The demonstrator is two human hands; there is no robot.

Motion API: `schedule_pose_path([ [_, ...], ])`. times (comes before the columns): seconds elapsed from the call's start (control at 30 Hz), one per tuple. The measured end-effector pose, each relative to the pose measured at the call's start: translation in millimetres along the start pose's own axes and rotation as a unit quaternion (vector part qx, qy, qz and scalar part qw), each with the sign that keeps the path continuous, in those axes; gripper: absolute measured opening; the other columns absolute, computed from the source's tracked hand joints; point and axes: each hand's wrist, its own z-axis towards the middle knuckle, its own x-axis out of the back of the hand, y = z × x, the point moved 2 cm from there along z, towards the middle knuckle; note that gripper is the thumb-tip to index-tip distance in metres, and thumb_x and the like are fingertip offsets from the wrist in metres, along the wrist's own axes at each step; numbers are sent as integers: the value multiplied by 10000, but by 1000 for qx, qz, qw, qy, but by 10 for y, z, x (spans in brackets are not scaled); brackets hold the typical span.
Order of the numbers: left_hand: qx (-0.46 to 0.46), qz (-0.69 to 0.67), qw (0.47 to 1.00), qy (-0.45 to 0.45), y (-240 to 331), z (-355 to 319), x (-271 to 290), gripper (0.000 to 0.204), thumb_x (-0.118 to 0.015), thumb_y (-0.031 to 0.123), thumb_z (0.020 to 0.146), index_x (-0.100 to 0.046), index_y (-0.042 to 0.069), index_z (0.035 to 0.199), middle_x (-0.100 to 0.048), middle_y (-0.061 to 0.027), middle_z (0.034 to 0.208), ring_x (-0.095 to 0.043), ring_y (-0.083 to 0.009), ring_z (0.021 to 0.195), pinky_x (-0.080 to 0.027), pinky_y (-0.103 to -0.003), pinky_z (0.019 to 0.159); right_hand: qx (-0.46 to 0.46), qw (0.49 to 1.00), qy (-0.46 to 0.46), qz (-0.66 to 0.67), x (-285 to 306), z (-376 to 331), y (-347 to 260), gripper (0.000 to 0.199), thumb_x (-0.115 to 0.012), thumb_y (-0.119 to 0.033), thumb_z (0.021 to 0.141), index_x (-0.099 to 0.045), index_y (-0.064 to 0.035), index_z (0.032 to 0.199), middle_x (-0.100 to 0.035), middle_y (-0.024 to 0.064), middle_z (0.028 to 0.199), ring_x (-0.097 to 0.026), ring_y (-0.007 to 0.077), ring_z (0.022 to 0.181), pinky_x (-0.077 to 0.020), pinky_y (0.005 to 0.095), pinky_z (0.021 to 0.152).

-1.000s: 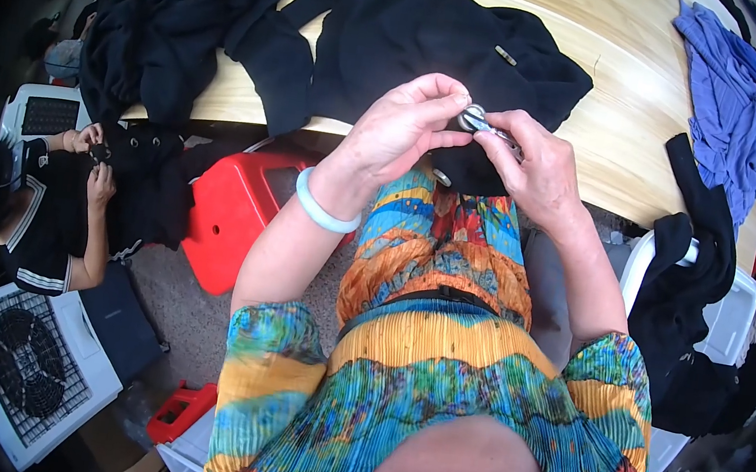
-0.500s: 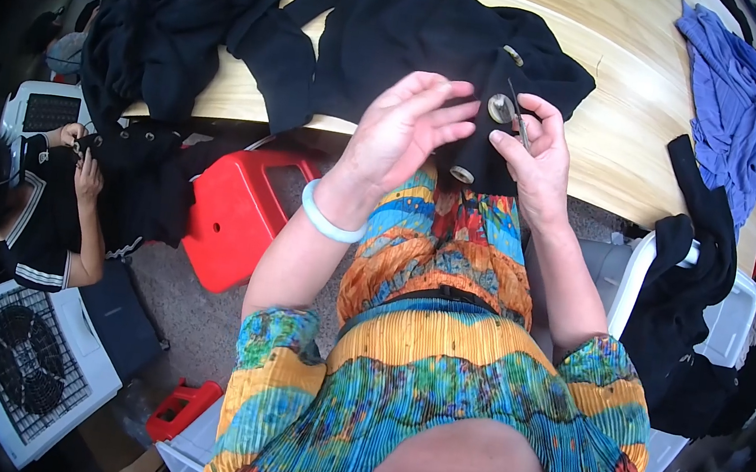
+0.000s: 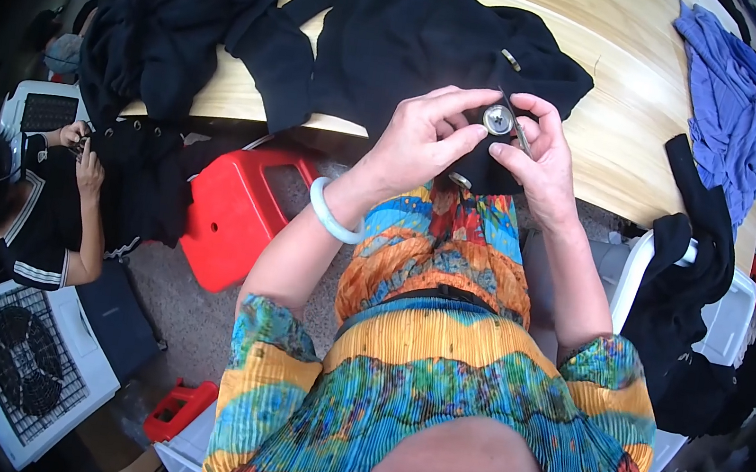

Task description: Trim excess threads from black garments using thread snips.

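A black knit garment (image 3: 403,48) lies across the near edge of the wooden table, its front hanging over toward my lap. My left hand (image 3: 429,136) is closed, thumb and forefinger pinching a large round button (image 3: 498,120) on the garment at its left rim. In my right hand (image 3: 541,157) is a slim pair of metal thread snips (image 3: 520,135), held between thumb and fingers just right of that button. Its tips are hard to make out against the black cloth. Another button (image 3: 511,60) shows above, and a third button (image 3: 460,181) below.
More black clothing (image 3: 176,28) is heaped at the left. Blue-purple cloth (image 3: 725,100) lies on the table (image 3: 634,107) at the right. A white bin (image 3: 635,279) with black garments stands beside my right arm. A red stool (image 3: 232,222) is left; a co-worker (image 3: 47,212) handles dark cloth.
My left hand has moved right and closed from spread fingers onto the button, which now faces up more. The right hand keeps the snips beside it.
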Motion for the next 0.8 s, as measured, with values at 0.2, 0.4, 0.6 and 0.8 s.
schedule_pose_path([
  [0.2,75,-180,980,35,-133,45,-28,257,-577,3,755,-563,-31,1009,-588,-46,821,-552,-77,713,-456,-189,626,23,999,-27,-18,55,14,20,543,-573,62,675,-342,-49,1153,-544,-13,825,-432,4,620,-338,133,584],
  [0.4,-36,-27,997,64,-171,26,-39,167,-568,-7,765,-606,-6,928,-578,-24,762,-537,-68,681,-433,-165,604,24,999,-32,-36,75,32,38,538,-573,60,675,-346,-46,1151,-535,-12,813,-450,22,681,-345,150,631],
  [0.6,16,62,995,75,-124,-2,-28,93,-534,56,806,-571,-3,866,-561,-12,735,-516,-47,613,-407,-154,516,5,998,-25,-54,87,27,30,513,-574,60,686,-339,-25,1134,-531,17,774,-492,65,745,-388,190,695],
  [0.8,193,-254,946,63,-125,3,-29,86,-492,106,840,-515,25,860,-560,-32,734,-530,-70,587,-430,-152,497,46,977,86,-190,47,-68,-8,401,-595,-31,741,-409,-10,1095,-491,-10,730,-454,40,671,-385,181,619],
])
